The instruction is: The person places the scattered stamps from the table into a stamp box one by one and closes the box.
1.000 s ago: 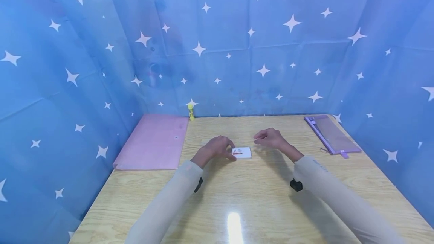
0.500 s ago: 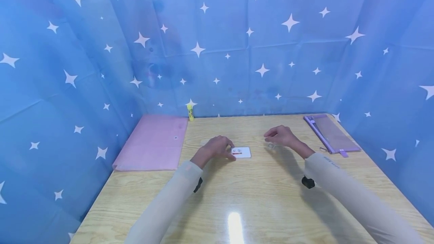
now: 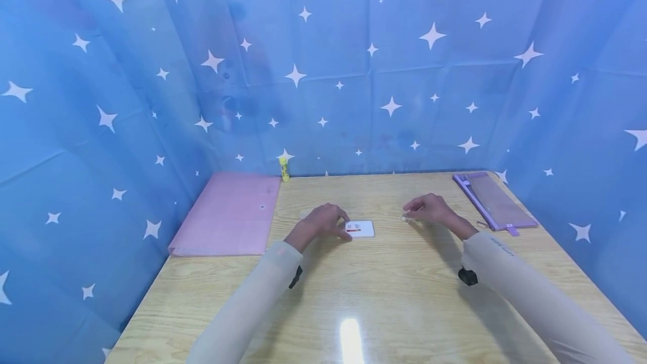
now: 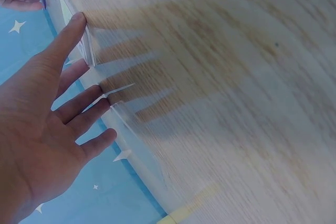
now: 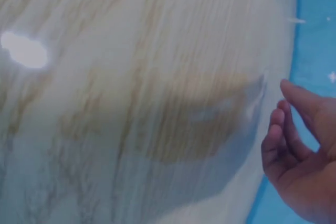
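Left grip (image 3: 323,220) pinches white box (image 3: 363,229) | right grip (image 3: 431,208) half-curled by clear item (image 3: 404,218), can't tell if pinching

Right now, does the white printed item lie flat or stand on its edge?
Flat: the head view shows the white printed item face up on the table, beside the left hand.

Card (image 3: 366,230) print (image 3: 356,226) partly illegible; sleeves (image 3: 246,305), curtain (image 3: 343,105) cropped
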A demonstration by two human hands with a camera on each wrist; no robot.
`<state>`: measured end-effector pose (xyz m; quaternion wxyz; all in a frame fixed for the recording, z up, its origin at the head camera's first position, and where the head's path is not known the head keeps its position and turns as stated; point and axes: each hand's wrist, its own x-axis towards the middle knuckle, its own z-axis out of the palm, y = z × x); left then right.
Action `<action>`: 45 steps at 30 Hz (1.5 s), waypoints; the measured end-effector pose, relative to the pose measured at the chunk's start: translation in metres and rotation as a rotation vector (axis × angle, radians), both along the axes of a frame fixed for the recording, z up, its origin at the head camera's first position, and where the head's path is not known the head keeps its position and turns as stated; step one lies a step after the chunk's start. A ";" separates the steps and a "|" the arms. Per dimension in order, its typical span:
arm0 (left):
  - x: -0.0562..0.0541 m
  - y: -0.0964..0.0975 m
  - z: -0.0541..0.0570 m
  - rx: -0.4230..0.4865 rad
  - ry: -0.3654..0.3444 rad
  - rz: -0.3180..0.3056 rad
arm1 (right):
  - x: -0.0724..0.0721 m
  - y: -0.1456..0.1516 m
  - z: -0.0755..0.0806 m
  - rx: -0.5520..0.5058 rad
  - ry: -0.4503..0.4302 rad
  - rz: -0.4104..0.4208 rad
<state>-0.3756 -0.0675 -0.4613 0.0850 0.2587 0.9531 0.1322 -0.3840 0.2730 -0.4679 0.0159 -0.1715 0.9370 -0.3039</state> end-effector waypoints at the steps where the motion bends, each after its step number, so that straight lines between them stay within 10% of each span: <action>1: 0.000 0.000 0.000 0.002 0.000 -0.001 | -0.001 0.001 -0.002 0.002 -0.016 -0.005; 45: -0.001 0.000 -0.002 0.002 -0.005 0.019 | 0.010 -0.005 -0.022 -0.075 0.131 0.043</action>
